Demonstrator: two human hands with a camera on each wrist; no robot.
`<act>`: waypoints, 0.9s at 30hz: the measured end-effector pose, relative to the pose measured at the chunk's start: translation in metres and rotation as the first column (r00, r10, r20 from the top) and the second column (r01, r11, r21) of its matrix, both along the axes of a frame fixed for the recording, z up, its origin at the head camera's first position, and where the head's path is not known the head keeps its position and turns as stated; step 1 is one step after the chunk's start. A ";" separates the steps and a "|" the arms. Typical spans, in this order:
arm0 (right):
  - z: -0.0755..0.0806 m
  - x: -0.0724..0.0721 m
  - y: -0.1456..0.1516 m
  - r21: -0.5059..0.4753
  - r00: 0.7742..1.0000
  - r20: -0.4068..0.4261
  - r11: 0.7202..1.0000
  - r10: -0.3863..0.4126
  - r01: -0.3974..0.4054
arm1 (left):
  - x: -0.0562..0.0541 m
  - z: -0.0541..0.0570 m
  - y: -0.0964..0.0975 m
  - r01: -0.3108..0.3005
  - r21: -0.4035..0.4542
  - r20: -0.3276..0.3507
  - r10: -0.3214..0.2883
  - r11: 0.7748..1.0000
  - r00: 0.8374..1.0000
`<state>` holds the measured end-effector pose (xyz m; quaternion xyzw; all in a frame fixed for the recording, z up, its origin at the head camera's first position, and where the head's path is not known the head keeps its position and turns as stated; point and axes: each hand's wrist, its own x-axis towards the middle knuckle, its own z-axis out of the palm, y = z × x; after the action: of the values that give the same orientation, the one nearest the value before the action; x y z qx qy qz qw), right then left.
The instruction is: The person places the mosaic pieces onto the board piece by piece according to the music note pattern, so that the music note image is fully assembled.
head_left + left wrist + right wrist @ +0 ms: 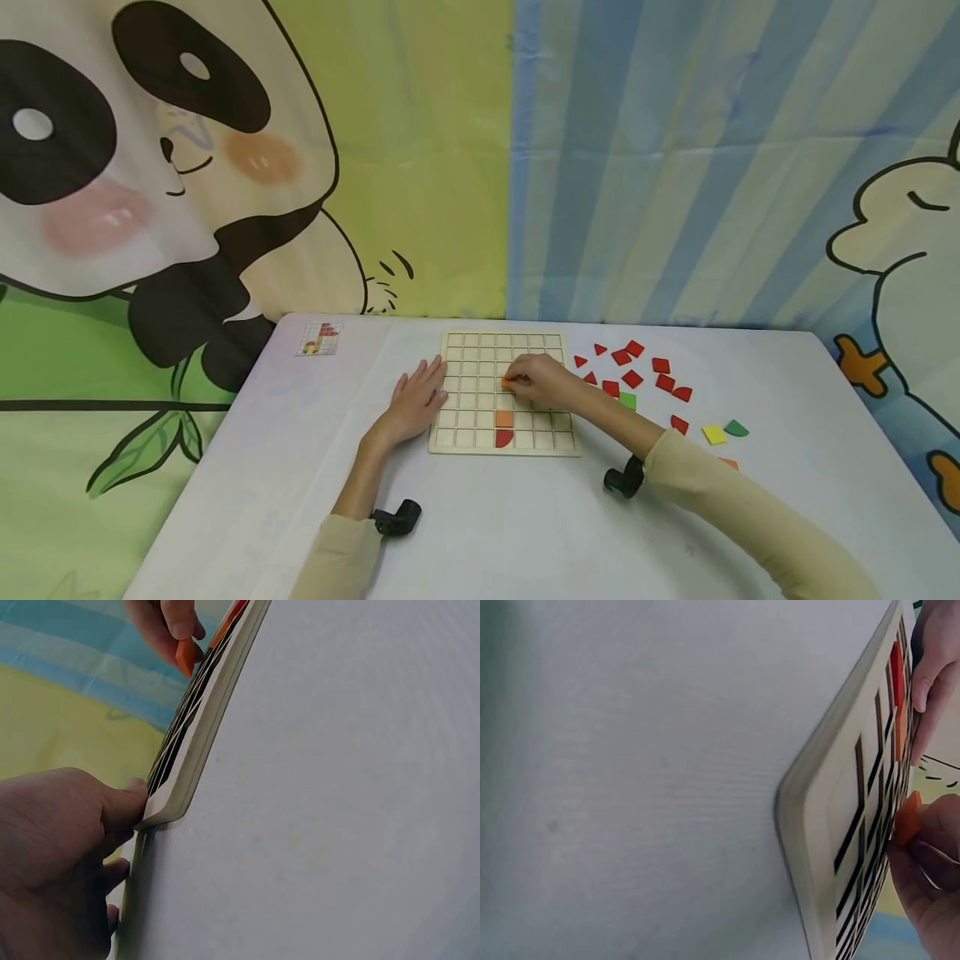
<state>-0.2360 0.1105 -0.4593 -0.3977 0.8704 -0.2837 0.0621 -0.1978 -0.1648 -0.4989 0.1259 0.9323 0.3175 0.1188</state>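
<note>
Orange tile [908, 817], presumably light, stiff, best taken by its edges: pinched by right hand [542, 382], grid board [468, 421] touched at left by straight-fingered left hand [416, 404].

Orange piece [909, 820], pinched over pale gridded board [468, 385], board flat

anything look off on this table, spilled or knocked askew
Nothing stands out: no damage or spill visible. The board lies flat, its red piece and orange square in their cells. Loose tiles lie scattered to its right, which seems ordinary.
</note>
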 end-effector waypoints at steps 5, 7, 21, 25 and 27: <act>-0.008 -0.002 -0.002 0.025 0.999 -0.046 1.000 0.021 -0.020 | 0.001 0.001 0.001 0.000 -0.010 0.010 0.000 1.000 1.000; -0.010 -0.003 -0.004 0.035 0.997 -0.071 0.999 0.033 -0.031 | 0.001 0.002 0.001 -0.002 -0.005 0.010 0.002 1.000 1.000; -0.007 -0.001 -0.009 0.051 0.986 -0.155 0.997 0.067 -0.060 | 0.001 0.004 -0.001 0.003 0.004 0.013 -0.003 1.000 1.000; -0.007 0.001 -0.010 0.047 0.983 -0.174 0.998 0.056 -0.048 | 0.001 0.004 -0.001 0.006 0.001 0.012 -0.006 1.000 1.000; -0.007 0.002 -0.010 0.050 0.980 -0.191 0.998 0.052 -0.043 | 0.002 0.003 0.000 0.006 0.001 0.004 -0.006 1.000 1.000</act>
<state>-0.2336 0.1008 -0.4660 -0.4422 0.8689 -0.2223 -0.0064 -0.1959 -0.1648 -0.4954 0.1282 0.9315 0.3179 0.1218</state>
